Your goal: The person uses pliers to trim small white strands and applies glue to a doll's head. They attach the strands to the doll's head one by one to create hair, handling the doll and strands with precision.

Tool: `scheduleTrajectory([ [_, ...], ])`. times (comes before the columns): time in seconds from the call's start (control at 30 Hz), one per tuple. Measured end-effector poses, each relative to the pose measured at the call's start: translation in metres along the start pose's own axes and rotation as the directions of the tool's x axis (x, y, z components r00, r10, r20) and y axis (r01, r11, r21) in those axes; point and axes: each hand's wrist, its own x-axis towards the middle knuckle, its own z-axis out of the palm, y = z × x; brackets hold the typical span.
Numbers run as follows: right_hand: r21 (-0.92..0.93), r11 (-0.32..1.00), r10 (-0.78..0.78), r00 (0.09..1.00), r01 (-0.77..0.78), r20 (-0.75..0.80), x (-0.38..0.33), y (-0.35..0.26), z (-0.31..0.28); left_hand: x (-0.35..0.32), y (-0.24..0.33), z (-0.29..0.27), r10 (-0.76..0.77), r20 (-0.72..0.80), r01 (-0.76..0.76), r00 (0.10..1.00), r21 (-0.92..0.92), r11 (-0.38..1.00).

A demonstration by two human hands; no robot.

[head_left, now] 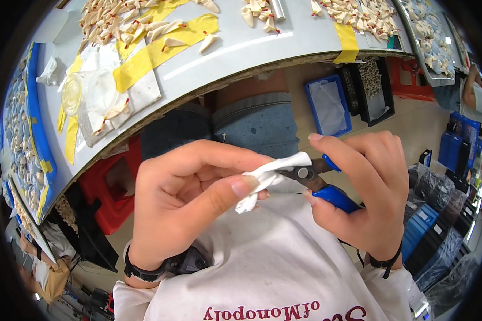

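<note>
Between the thumb and fingers of my left hand (185, 198) is a white, twisted piece (262, 176), soft-edged like folded tissue or a moulded part; I cannot tell which. My right hand (367, 187) is closed around blue-handled cutting pliers (332, 197), their dark metal jaws pointing left against the white piece. The jaw tips are partly hidden behind it. Both hands are held up over my lap, in front of the table edge.
Across the white table (241, 59) lie piles of cream pointed pieces (112, 24) with red tips. Yellow tape strips (166, 51) and a clear plastic cup (99, 88) are at its left. Below stand a blue bin (329, 104) and a red stool (110, 192).
</note>
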Motion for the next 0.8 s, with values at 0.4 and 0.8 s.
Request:
scheduleTrajectory([
  [0.4,0.422,0.903,0.018,0.987,-0.084,0.158,0.0,0.012,-0.008,-0.006,-0.002,-0.01,0.044,-0.18,-0.019,0.983,0.14,0.99],
  [0.8,0.931,0.026,0.087,0.929,-0.364,0.36,-0.018,0.021,0.017,-0.006,-0.008,-0.02,0.032,-0.027,-0.028,0.999,0.129,0.991],
])
